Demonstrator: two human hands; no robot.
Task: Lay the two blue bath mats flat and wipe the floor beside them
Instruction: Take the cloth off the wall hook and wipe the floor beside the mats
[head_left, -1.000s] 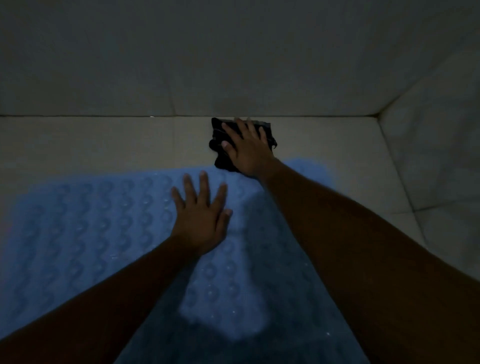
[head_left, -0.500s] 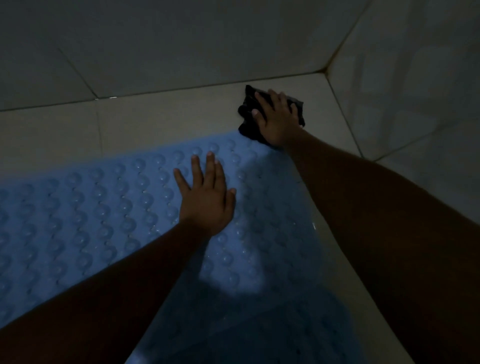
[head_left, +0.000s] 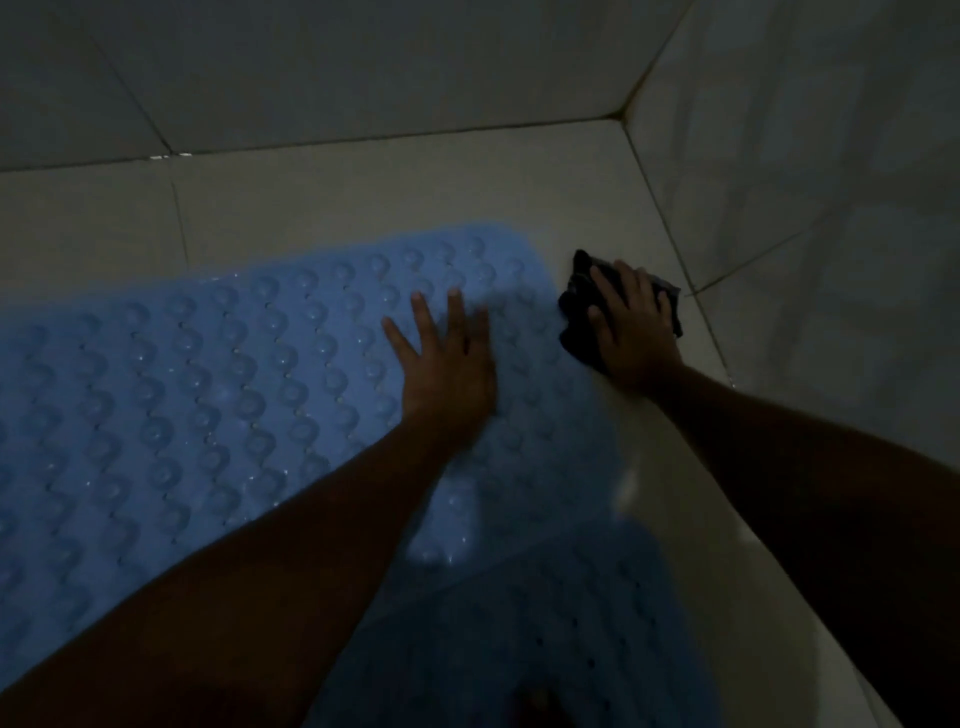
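Observation:
A blue bath mat (head_left: 208, 395) with rows of round bumps lies flat on the pale tiled floor (head_left: 363, 192). A second blue mat (head_left: 545, 639) lies nearer to me and overlaps the first one's near edge. My left hand (head_left: 447, 364) presses flat on the first mat near its right end, fingers spread. My right hand (head_left: 631, 332) presses a dark cloth (head_left: 576, 306) onto the floor just right of that mat's far right corner. Most of the cloth is hidden under my palm.
Tiled walls rise at the back (head_left: 363, 67) and on the right (head_left: 831, 208), meeting in a corner (head_left: 621, 117). The right wall's base runs close past the cloth. A strip of bare floor lies between the mats and both walls.
My right hand has slid the cloth from the floor beyond the mat's far edge round its corner to the right side. My left hand has stayed on the mat. My head has turned.

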